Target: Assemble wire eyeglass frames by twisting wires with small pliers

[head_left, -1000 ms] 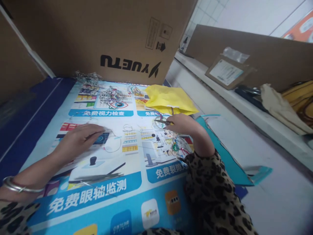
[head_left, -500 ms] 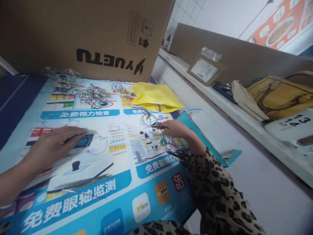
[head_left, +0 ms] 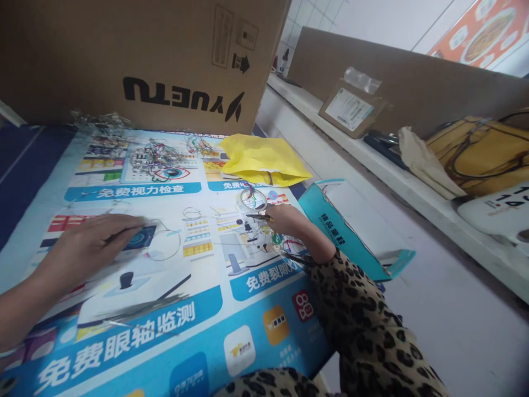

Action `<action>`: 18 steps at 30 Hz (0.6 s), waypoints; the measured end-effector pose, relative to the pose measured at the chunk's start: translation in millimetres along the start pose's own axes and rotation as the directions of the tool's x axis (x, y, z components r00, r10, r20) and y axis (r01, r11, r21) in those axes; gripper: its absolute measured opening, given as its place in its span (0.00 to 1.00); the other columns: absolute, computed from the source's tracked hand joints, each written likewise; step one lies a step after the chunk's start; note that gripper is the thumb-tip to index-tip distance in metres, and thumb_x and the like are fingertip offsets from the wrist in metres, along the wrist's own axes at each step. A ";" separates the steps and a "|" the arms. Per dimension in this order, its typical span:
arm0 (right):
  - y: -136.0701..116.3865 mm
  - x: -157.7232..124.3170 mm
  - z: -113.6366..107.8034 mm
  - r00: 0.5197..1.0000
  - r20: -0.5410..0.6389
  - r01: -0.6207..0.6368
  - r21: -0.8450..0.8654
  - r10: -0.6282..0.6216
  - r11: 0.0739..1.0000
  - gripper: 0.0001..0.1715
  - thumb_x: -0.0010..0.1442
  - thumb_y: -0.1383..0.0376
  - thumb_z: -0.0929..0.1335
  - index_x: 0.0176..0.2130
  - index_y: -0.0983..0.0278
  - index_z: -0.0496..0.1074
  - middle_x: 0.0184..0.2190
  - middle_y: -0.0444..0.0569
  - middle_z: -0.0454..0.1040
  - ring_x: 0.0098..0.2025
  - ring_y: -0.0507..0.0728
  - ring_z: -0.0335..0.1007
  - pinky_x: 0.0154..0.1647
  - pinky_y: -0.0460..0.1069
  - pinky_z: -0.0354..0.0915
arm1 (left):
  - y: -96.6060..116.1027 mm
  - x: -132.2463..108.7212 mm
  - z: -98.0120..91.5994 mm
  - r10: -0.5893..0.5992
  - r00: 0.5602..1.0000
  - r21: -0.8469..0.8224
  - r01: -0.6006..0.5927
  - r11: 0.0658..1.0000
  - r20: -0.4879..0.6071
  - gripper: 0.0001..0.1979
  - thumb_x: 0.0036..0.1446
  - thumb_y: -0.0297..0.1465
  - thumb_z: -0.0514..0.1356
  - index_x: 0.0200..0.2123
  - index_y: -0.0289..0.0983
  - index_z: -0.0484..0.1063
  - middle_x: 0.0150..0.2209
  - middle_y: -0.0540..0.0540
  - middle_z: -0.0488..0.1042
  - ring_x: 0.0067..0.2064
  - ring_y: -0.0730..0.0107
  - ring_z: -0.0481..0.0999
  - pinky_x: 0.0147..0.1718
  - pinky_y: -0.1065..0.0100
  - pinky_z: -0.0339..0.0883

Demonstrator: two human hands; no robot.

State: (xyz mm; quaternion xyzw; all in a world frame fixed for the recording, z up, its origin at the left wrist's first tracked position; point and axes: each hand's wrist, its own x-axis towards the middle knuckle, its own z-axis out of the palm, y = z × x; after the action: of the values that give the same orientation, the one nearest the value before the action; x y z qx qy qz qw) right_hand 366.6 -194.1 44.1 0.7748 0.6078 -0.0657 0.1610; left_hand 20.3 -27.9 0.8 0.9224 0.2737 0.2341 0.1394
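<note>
My left hand (head_left: 88, 242) lies on a printed blue and white poster (head_left: 165, 325), fingers together, pressing down a thin clear wire loop (head_left: 165, 245). My right hand (head_left: 295, 229) is closed round a thin dark tool with a yellow tip (head_left: 258, 217), beside a small coil of wire (head_left: 253, 198). A heap of coloured wire loops (head_left: 285, 245) sits under that hand's wrist. Both arms wear leopard-print sleeves.
A big cardboard box (head_left: 140, 55) marked YUETU stands at the back of the poster. More tangled wires (head_left: 157, 157) lie before it. A yellow bag (head_left: 264, 160) and a teal paper bag (head_left: 351, 231) lie to the right. A ledge (head_left: 372, 171) holds a parcel and bags.
The view has swung a little to the right. My right hand has drawn slightly left and nearer the coil with the tool. The left hand stays on the wire loop.
</note>
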 end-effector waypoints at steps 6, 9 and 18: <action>9.6 0.0 -5.3 0.999 -0.034 0.011 0.026 -0.010 1.000 0.15 0.52 0.62 0.63 0.37 0.65 0.72 0.34 0.55 0.74 0.34 0.57 0.68 0.29 0.47 0.56 | 1.5 1.6 -0.8 -0.017 1.000 -0.004 0.017 1.000 0.018 0.20 0.56 0.43 0.48 0.39 0.38 0.73 0.40 0.45 0.76 0.41 0.62 0.74 0.45 0.62 0.66; 20.8 -4.1 -10.8 0.995 -0.101 0.009 0.080 -0.001 0.997 0.15 0.54 0.62 0.60 0.36 0.65 0.72 0.32 0.51 0.73 0.32 0.53 0.66 0.28 0.45 0.54 | 1.9 2.1 -0.7 -0.014 1.000 0.001 0.014 1.000 0.022 0.20 0.56 0.43 0.48 0.39 0.38 0.73 0.39 0.45 0.76 0.41 0.63 0.74 0.44 0.62 0.66; 33.0 -13.8 -14.8 0.986 -0.162 0.095 0.724 0.034 0.683 0.13 0.50 0.58 0.64 0.25 0.66 0.67 0.18 0.40 0.62 0.22 0.47 0.56 0.24 0.44 0.52 | 1.6 1.7 -0.3 -0.027 0.999 -0.010 0.027 1.000 0.019 0.21 0.55 0.44 0.48 0.38 0.38 0.73 0.39 0.44 0.77 0.41 0.61 0.75 0.43 0.61 0.66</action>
State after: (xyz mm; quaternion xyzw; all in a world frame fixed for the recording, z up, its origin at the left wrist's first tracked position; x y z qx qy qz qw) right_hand 393.6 -208.8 67.7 0.7673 0.5552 -0.2413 -0.2115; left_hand 22.1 -28.1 2.3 0.9201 0.2835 0.2247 0.1499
